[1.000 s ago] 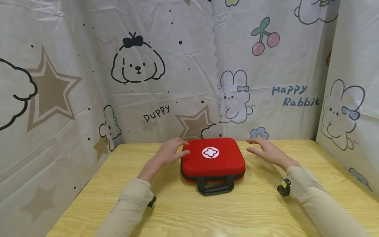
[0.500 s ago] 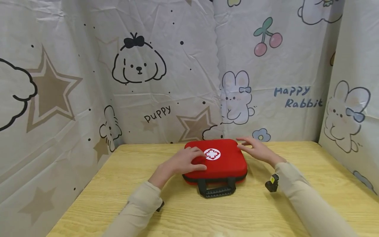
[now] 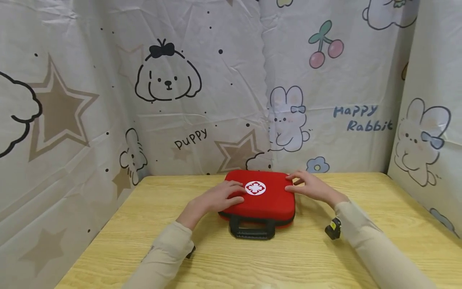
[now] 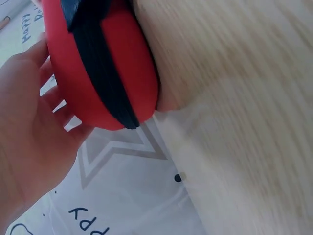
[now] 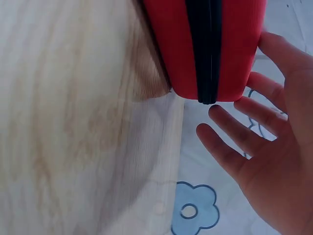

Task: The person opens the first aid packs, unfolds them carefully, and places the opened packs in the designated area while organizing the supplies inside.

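A red first-aid case point(image 3: 267, 200) with a white cross emblem lies flat and closed on the table, its black handle point(image 3: 252, 233) toward me. My left hand point(image 3: 216, 199) rests over the case's left part, fingers lightly bent across the lid. At the right edge, my right hand point(image 3: 312, 186) has thumb and fingertips at the lid's corner. A black zip band point(image 5: 205, 54) runs around the case's side in the right wrist view. There the lower fingers point(image 5: 227, 152) hang spread beside the case, not curled round it. In the left wrist view, the left fingers point(image 4: 54, 100) lie along the lid.
The wooden table point(image 3: 231, 265) reaches back to a printed cloth point(image 3: 231, 100) that hangs behind and on both sides. Black wrist cameras point(image 3: 333, 228) sit under the sleeves.
My left hand has come over the lid from the case's left side. The right hand has moved left to the case's edge. The case has shifted and turned slightly left.
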Available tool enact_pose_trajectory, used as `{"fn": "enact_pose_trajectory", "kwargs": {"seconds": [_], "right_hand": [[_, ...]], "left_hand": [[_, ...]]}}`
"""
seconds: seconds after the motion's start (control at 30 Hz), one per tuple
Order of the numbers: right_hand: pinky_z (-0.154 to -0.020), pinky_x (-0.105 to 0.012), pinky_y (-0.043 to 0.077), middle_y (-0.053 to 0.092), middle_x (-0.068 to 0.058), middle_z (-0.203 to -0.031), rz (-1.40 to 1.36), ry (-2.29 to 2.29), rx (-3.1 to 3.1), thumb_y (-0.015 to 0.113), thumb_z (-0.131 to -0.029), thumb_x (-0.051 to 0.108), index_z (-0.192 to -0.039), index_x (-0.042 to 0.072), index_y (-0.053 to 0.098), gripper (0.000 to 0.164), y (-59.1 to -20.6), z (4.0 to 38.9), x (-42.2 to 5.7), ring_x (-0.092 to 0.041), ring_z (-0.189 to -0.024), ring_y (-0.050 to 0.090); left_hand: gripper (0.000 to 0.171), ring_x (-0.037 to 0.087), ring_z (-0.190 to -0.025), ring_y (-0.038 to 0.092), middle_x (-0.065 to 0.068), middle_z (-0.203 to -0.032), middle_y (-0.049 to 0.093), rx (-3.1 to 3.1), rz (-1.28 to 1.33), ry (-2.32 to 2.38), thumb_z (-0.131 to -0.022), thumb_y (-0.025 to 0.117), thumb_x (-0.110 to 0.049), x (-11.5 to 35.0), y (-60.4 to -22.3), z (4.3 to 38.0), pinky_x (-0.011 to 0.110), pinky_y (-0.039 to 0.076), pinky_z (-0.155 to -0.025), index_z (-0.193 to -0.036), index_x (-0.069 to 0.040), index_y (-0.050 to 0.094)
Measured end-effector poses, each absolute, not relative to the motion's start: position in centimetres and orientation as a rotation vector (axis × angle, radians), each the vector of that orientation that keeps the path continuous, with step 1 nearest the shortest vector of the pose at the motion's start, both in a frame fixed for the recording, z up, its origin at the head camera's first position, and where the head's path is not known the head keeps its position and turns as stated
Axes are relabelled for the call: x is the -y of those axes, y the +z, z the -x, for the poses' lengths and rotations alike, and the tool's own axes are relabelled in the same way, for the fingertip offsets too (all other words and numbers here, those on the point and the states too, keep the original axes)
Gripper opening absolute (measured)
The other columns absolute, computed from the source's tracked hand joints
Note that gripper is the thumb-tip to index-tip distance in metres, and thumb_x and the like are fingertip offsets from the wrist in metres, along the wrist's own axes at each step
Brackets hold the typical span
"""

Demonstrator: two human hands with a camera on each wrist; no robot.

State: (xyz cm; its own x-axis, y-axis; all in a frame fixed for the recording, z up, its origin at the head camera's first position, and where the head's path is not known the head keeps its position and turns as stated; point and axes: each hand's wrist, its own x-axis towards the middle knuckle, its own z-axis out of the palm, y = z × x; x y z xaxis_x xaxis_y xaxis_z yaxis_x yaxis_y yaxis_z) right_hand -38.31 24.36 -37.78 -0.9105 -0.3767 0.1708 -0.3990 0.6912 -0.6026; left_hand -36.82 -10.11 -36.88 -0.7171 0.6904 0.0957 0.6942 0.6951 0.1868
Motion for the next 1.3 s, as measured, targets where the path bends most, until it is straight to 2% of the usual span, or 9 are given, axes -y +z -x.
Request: {"fn": "enact_pose_trajectory", "kwargs": {"seconds": [0.13,0.33,0.43,0.63,0.8,1.0,1.3], "right_hand": [[-0.084,-0.041,0.05,0.049,-0.007,-0.118,-0.692,0.97,2.847,0.068,-0.079,0.052,-0.114,0.014,0.062,0.052,-37.6,37.8,-24.1,-0.032,-0.107,0.057],[-0.086,-0.042,0.049,0.047,-0.005,-0.107,-0.72,0.92,2.837,0.068,-0.078,0.054,-0.105,0.015,0.061,0.048,-37.4,36.9,-23.5,-0.027,-0.102,0.059],[-0.085,-0.041,0.049,0.046,-0.005,-0.103,-0.721,0.903,2.837,0.068,-0.077,0.054,-0.103,0.015,0.06,0.047,-37.2,36.4,-23.2,-0.024,-0.099,0.06],[-0.079,-0.032,0.049,0.045,-0.004,-0.098,-0.747,0.875,2.821,0.07,-0.077,0.052,-0.098,0.016,0.059,0.042,-37.2,35.8,-22.9,-0.017,-0.09,0.059],[-0.077,-0.031,0.05,0.047,-0.003,-0.096,-0.799,0.838,2.802,0.069,-0.078,0.051,-0.094,0.019,0.06,0.037,-37.1,35.3,-22.9,-0.013,-0.085,0.058],[-0.076,-0.033,0.05,0.049,-0.003,-0.092,-0.87,0.8,2.757,0.071,-0.08,0.044,-0.089,0.022,0.06,0.026,-37.0,34.7,-22.8,-0.008,-0.08,0.056],[-0.076,-0.035,0.052,0.049,-0.003,-0.091,-0.922,0.775,2.742,0.072,-0.082,0.029,-0.092,0.019,0.061,0.019,-37.1,33.4,-22.2,-0.007,-0.078,0.057]], "left_hand": [[0.043,0.016,-0.131,0.037,-0.002,-0.142,0.043,2.901,1.125,-0.372,-0.091,0.052,-0.049,10.4,-36.9,37.0,0.038,0.033,-0.107,-0.129,-0.029,0.053],[0.041,0.017,-0.129,0.041,0.0,-0.139,0.047,2.881,1.087,-0.334,-0.092,0.052,-0.046,10.3,-36.6,37.5,0.035,0.032,-0.108,-0.125,-0.023,0.055],[0.039,0.017,-0.129,0.041,0.0,-0.138,0.048,2.875,1.079,-0.308,-0.092,0.053,-0.044,10.4,-36.5,37.9,0.035,0.031,-0.108,-0.125,-0.022,0.056],[0.036,0.02,-0.13,0.042,0.003,-0.137,0.049,2.863,1.065,-0.295,-0.093,0.053,-0.038,10.6,-36.4,38.5,0.037,0.031,-0.108,-0.124,-0.02,0.057],[0.034,0.023,-0.129,0.043,0.006,-0.137,0.049,2.851,1.039,-0.26,-0.094,0.054,-0.034,10.7,-36.3,38.8,0.038,0.032,-0.107,-0.125,-0.019,0.058],[0.032,0.023,-0.127,0.045,0.006,-0.135,0.05,2.844,1.014,-0.232,-0.095,0.053,-0.028,10.4,-36.1,39.0,0.038,0.032,-0.107,-0.125,-0.018,0.059],[0.029,0.024,-0.125,0.045,0.004,-0.131,0.053,2.853,0.972,-0.181,-0.096,0.052,-0.023,10.0,-36.3,39.0,0.039,0.033,-0.106,-0.123,-0.017,0.06]]}}
